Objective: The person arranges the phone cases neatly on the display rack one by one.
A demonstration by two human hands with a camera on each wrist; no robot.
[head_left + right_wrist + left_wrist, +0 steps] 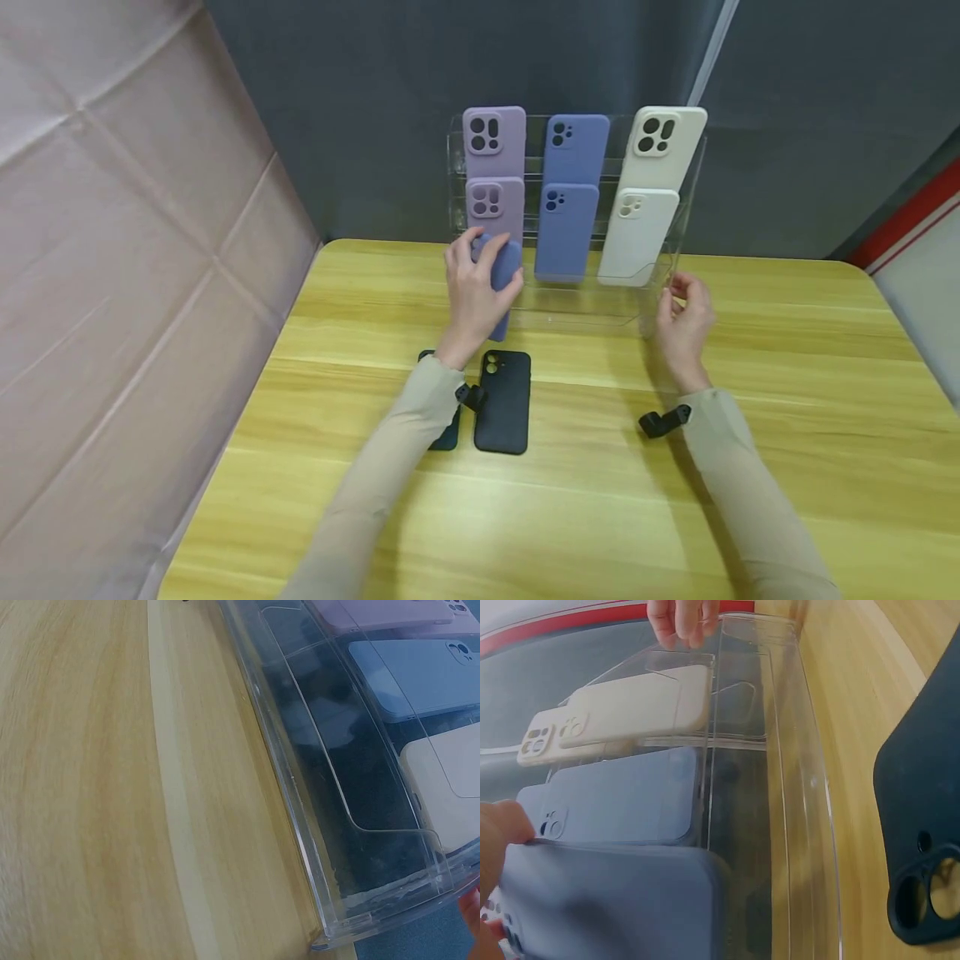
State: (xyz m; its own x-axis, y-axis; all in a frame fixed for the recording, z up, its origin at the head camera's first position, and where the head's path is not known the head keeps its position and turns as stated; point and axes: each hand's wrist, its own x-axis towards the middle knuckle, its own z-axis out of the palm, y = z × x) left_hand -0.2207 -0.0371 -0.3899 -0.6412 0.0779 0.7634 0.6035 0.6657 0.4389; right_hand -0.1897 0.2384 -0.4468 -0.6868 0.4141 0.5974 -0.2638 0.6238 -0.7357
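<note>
My left hand (472, 296) holds a blue phone case (507, 263) near its camera end, fingers over the top and thumb at the right side. The case stands before the lower purple phone case (506, 219), at the left of a clear tiered display stand (289, 802). In the left wrist view the held blue case (622, 900) is close up, with part of the left hand at the left edge. My right hand (687, 329) grips the stand's right front side with curled fingers; in the right wrist view only a finger (472, 911) shows by the side wall.
Another purple case (510, 154), two blue cases (568, 237) and two white cases (637, 242) lean in the stand's columns. A black phone case (504, 417) and a dark one (447, 439), partly under the left forearm, lie on the wooden table (585, 517). A grey curtain (360, 150) hangs behind.
</note>
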